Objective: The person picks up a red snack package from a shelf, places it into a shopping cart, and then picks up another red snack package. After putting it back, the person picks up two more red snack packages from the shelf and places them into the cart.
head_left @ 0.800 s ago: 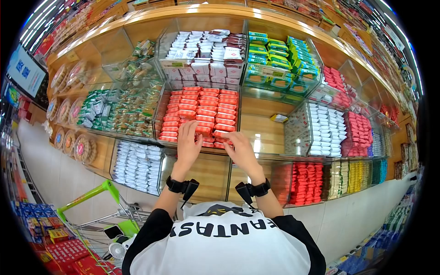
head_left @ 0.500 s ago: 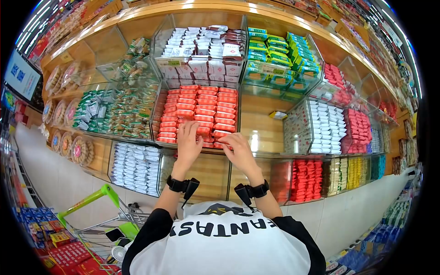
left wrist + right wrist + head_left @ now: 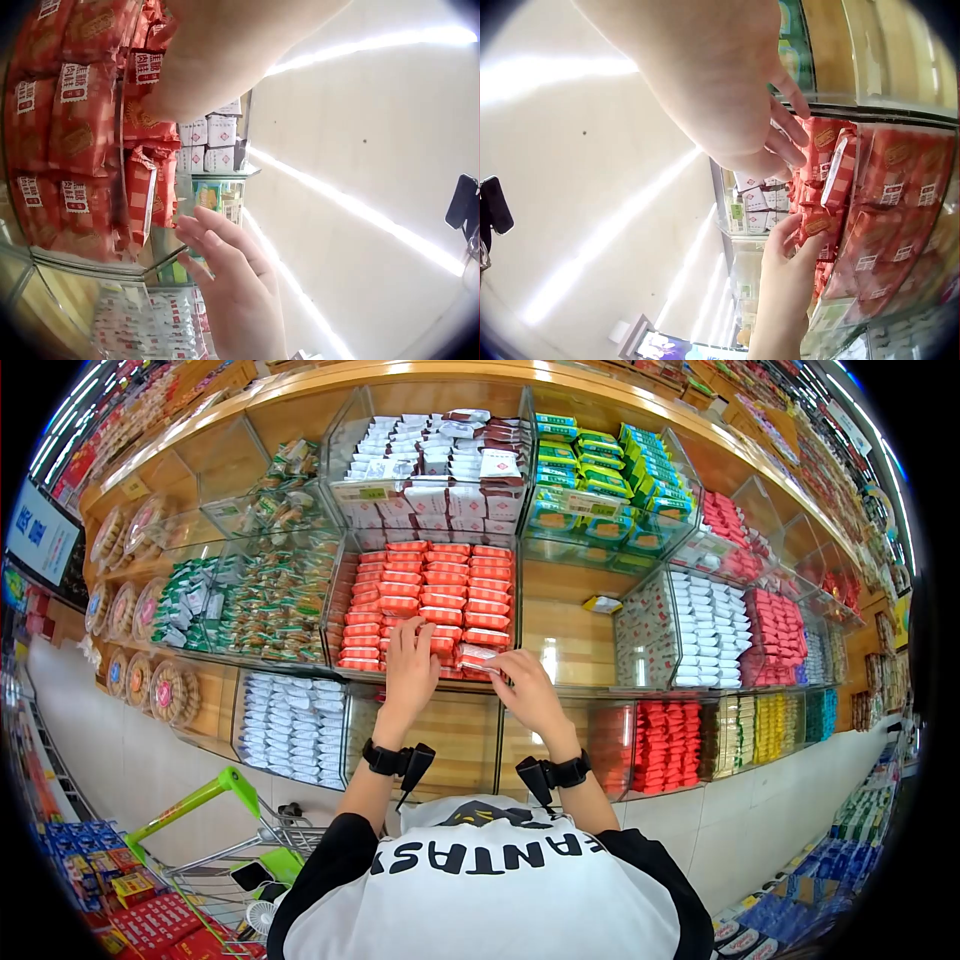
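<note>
In the head view my left hand (image 3: 410, 665) lies over the front rows of red-wrapped snack packets (image 3: 405, 575), its fingertips on them. The right wrist view shows the same left hand (image 3: 784, 281) with finger and thumb spread at a red packet (image 3: 821, 223). My right hand (image 3: 528, 685) is at the bin's front right, fingers loosely bent, fingertips at the edge of a tilted packet (image 3: 474, 657). This packet shows its pale edge in the left wrist view (image 3: 154, 199), where the fingertips of my right hand (image 3: 236, 285) are close beside it.
A clear bin wall (image 3: 335, 605) borders the red packets. White packets (image 3: 440, 460) and green packets (image 3: 600, 470) fill bins behind. A lone small packet (image 3: 603, 604) lies in the wooden bin to the right. A shopping cart (image 3: 190, 805) stands at the lower left.
The packet by my right fingertips has tipped up and shows more of its pale edge. My left hand has barely moved. The head view has shifted slightly.
</note>
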Available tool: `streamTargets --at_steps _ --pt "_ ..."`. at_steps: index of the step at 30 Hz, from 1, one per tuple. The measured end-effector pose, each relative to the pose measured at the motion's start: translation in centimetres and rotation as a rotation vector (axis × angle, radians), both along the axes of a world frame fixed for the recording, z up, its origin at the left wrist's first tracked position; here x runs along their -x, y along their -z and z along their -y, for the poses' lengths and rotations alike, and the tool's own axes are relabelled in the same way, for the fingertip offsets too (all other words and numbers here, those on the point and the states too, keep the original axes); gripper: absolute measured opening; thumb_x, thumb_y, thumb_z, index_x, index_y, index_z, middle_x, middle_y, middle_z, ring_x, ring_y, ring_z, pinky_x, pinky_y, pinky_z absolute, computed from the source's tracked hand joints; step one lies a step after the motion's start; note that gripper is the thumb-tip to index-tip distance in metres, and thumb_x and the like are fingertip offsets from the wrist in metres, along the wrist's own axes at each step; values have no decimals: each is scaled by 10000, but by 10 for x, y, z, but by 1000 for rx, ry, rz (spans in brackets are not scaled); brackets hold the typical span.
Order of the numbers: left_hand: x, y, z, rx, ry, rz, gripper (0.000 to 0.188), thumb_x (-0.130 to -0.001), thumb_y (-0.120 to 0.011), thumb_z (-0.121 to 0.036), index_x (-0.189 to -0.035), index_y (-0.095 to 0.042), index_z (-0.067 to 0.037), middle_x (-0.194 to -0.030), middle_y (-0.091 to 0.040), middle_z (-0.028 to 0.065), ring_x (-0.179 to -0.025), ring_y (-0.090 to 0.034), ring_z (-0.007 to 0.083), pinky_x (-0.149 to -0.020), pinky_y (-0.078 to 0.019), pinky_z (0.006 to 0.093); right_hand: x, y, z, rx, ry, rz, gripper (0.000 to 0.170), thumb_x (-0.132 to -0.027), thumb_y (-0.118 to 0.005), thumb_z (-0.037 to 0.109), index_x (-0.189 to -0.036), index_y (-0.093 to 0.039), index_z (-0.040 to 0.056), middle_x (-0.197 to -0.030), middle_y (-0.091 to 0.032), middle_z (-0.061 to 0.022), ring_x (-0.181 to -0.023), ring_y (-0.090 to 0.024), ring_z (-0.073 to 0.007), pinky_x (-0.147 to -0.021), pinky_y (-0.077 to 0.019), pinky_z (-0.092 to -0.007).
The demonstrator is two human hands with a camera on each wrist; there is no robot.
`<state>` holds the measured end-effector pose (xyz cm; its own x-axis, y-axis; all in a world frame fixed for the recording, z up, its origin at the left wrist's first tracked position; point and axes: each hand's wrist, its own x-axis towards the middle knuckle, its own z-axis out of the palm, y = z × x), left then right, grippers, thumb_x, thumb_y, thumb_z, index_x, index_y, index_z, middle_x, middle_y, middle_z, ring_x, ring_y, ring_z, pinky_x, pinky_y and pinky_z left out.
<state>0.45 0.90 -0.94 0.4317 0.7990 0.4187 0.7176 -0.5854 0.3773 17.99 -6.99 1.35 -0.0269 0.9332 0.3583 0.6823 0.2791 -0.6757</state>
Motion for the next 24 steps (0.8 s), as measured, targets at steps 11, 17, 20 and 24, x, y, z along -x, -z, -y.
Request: streamTargets --at_steps 11,17,20,24 --pt "8 6 -3 -36 65 99 454 -613 -578 30 -1050 -466 -25 -1056 -442 112 -1002 -403 303 -816 -383 398 12 1 1 242 -42 -34 159 -753 -540 104 -879 -576 14 -800 -584 -146 -753 -555 -316 -672 -448 -383" --pt "7 3 -1 8 51 76 478 -593 -580 37 -1055 -475 -25 -1051 -431 128 -978 -406 308 -807 -382 391 17 16 0 135 -77 11 159 -744 -549 93 -870 -573 0 -852 -581 -138 -848 -532 -301 -746 -436 -369" --pt "7 2 1 21 38 75 478 -595 -576 47 -1056 -473 -23 -1058 -427 127 -985 -406 312 -808 -380 385 16 13 0 162 -90 21 159 -735 -553 83 -868 -574 -1 -880 -576 -134 -902 -510 -291 -779 -424 -358" --pt "7 7 2 46 37 157 480 -597 -566 65 -1059 -471 -27 -1056 -435 127 -992 -409 310 -808 -380 377 17 14 0 138 -74 23 161 -730 -556 76 -871 -571 0 -891 -573 -131 -911 -504 -286 -788 -421 -351"
